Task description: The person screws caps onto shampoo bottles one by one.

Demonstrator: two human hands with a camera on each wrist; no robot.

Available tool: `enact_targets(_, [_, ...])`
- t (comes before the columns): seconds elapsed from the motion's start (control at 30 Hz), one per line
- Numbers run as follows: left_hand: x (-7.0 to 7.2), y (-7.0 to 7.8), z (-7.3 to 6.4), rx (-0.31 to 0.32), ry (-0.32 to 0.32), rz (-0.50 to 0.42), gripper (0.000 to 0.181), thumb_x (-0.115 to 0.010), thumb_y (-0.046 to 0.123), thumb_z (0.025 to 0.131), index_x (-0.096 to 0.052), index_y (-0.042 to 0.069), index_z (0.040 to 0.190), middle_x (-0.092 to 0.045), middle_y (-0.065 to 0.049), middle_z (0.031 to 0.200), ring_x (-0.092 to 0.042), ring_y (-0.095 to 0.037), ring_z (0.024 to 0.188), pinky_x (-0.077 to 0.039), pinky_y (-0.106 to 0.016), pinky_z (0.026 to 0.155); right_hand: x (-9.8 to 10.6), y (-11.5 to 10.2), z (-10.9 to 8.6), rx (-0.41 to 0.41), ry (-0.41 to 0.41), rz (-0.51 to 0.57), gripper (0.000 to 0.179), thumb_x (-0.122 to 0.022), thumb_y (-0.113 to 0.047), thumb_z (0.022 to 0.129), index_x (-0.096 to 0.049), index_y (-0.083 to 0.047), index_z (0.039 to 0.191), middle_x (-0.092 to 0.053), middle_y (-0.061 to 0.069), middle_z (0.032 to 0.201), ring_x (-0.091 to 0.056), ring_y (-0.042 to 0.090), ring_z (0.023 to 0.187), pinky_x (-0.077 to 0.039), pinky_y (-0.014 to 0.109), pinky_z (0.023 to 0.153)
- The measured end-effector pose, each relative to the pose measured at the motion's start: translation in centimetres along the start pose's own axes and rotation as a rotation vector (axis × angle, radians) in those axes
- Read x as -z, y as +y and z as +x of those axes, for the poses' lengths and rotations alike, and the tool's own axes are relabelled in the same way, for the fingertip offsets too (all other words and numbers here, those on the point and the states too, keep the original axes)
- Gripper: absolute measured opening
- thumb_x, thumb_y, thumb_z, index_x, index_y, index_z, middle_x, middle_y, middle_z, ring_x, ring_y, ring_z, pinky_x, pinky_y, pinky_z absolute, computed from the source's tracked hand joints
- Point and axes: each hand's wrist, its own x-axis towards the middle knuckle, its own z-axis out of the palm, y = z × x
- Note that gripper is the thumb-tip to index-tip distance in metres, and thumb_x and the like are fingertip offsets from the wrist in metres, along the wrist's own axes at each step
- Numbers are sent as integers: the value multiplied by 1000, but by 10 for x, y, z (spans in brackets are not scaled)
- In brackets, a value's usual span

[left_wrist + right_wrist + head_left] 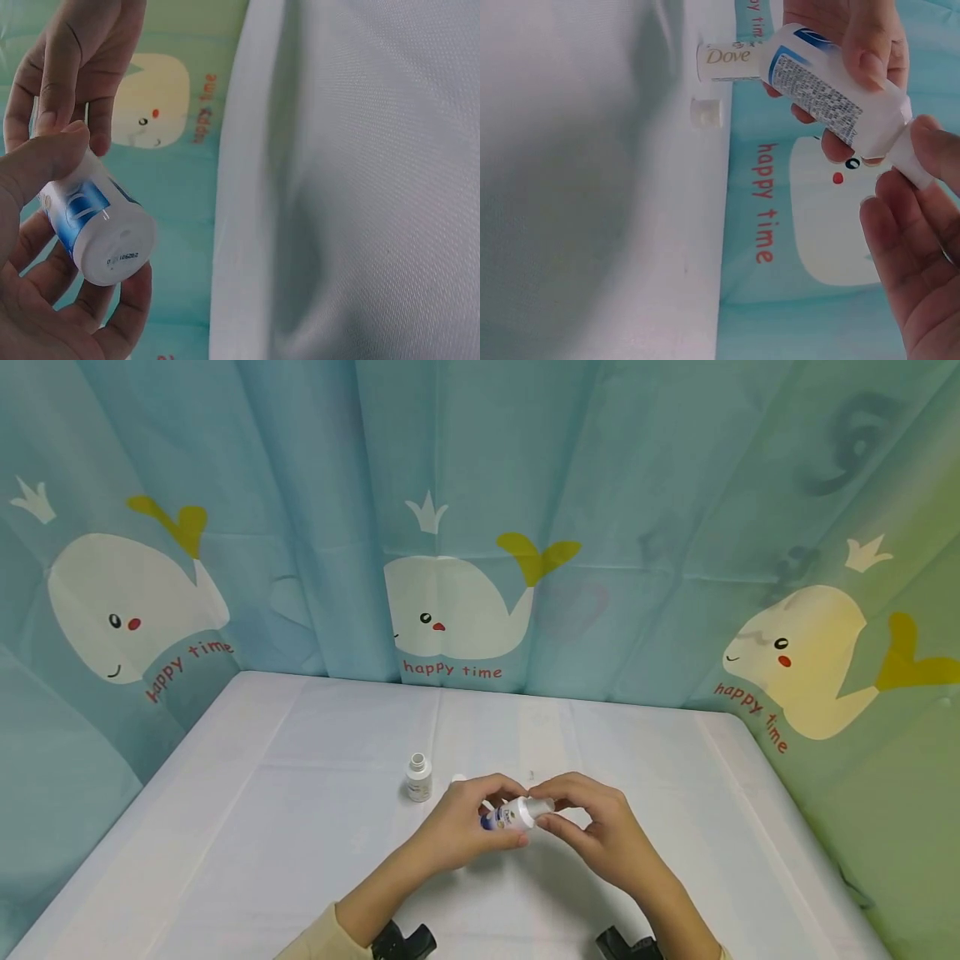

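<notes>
The left hand [463, 825] is curled partway closed round a white-and-blue bottle [507, 816], its thumb along one side and its fingers round the other. The bottle is held above the white table [300, 827], tipped well over on its side, with its base toward the left and its capped end toward the right hand [600, 827]. That hand is partly open: thumb and index finger pinch the white cap [909, 156] at the bottle's neck, while the other fingers spread loosely in the right wrist view. Whether the cap is tight or loose on the neck cannot be told. The head view shows an uncapped small bottle [418, 778] standing on the table just beyond the left hand, its bare threaded neck upward; the right wrist view adds the word "Dove" on it. That same view shows a loose white cap [706, 113] on the table near the standing bottle, mostly hidden behind the left hand from the head. It also shows a block of fine print on the held bottle, while only the left wrist view faces its round base [118, 247], with a dark printed code.
</notes>
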Motion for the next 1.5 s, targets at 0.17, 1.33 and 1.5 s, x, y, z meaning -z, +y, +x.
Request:
enact_targets(0.17, [0, 1, 0, -5, -8, -11, 41, -83, 33, 81, -68, 24, 118, -68, 14, 102, -60, -7, 90, -53, -25, 76, -1, 0, -1, -34, 11, -23, 29, -78, -5, 83, -69, -13, 110, -70, -5, 103, -66, 9, 90, -57, 26, 80])
enact_targets(1.33, [3, -1, 1, -46, 0, -28, 39, -83, 31, 82, -69, 27, 119, -70, 15, 105, -62, -9, 87, -54, -26, 75, -2, 2, 0, 17, 29, 23, 35, -78, 1, 81, -70, -13, 112, -71, 0, 106, -68, 12, 93, -56, 20, 76])
enact_targets(1.5, [-1, -2, 0, -63, 2, -30, 39, -83, 29, 82, -69, 24, 118, -69, 13, 109, -62, -9, 87, -52, -25, 76, -1, 2, 0, 49, 36, -38, 35, -80, -2, 78, -70, -14, 109, -69, -4, 101, -61, 5, 80, -47, 12, 65])
